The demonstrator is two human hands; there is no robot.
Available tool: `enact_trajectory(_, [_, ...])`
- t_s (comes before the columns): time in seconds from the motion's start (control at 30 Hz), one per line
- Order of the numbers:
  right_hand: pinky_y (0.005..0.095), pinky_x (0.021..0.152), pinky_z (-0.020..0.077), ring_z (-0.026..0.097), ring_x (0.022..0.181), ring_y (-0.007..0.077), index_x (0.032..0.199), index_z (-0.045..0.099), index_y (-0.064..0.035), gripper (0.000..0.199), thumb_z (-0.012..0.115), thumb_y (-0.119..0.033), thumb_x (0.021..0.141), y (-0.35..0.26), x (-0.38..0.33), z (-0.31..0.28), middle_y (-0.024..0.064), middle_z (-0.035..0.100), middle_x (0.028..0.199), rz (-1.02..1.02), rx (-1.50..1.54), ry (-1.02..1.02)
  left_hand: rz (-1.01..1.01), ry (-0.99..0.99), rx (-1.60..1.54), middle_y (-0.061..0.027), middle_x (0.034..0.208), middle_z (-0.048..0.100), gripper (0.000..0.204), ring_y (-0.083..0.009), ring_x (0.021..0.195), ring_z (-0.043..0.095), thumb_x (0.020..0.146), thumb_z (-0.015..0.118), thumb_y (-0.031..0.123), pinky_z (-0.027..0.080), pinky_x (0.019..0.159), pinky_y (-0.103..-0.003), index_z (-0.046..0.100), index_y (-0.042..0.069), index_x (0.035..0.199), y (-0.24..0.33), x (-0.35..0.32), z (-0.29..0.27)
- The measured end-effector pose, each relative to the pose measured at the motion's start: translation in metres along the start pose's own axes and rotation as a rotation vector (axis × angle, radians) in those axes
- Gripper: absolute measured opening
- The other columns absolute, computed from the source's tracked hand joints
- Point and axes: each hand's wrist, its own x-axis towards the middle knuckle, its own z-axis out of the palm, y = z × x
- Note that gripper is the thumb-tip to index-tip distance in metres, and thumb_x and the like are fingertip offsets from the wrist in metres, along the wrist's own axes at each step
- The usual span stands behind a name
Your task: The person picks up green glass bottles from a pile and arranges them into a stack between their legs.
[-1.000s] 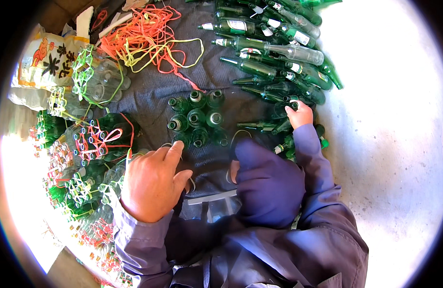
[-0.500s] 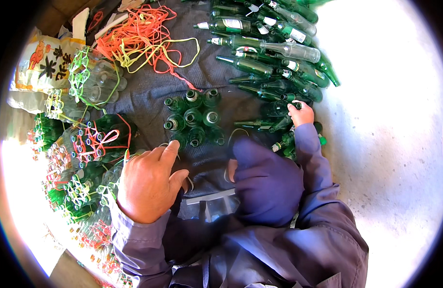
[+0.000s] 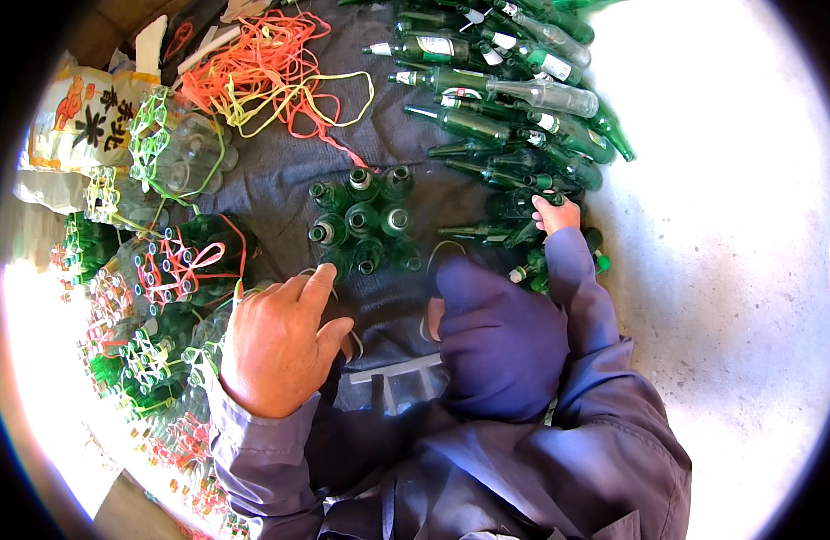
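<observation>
Several green glass bottles stand upright in a tight cluster at the middle, mouths up. Just on the near left side of this cluster is my left hand, its thumb and index finger apart and nothing seen in it. The index fingertip lies close to the nearest left bottle; whether it touches is unclear. Over at the right, my right hand has its fingers closed around the neck end of a green bottle at the edge of the lying bottles. Part of that bottle is hidden among its neighbours.
Many green bottles and a clear bottle lie piled at the far right. Tangled red and yellow plastic strapping lies at the far left. Tied bottle bundles and a printed sack line the left. Dark cloth covers the floor.
My right hand has shifted slightly left, still at the lying bottle's neck. My left hand stays in place beside the upright cluster.
</observation>
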Motion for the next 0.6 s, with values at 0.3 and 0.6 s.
enact_trajectory(0.3, [0.0274, 0.053, 0.0506, 0.066, 0.066, 0.0117, 0.127, 0.067, -0.0003, 0.051, 0.085, -0.026, 0.087, 0.001, -0.018, 0.015, 0.0046, 0.071, 0.086, -0.028, 0.001, -0.013, 0.01, 0.011, -0.003, -0.0214, 0.104, 0.072, 0.055, -0.0433, 0.088, 0.068, 0.085, 0.078, 0.025, 0.053, 0.075, -0.05, 0.063, -0.001, 0.13, -0.001, -0.003, 0.0])
enact_trajectory(0.6, [0.0271, 0.051, 0.0478, 0.063, 0.062, 0.01, 0.124, 0.068, -0.0026, 0.046, 0.085, -0.022, 0.086, 0.013, -0.017, 0.017, 0.0039, 0.07, 0.08, -0.059, -0.05, -0.01, 0.004, 0.004, -0.007, -0.0219, 0.104, 0.072, 0.054, -0.0436, 0.087, 0.068, 0.085, 0.078, 0.024, 0.053, 0.075, -0.05, 0.063, -0.001, 0.13, 0.001, -0.001, -0.002])
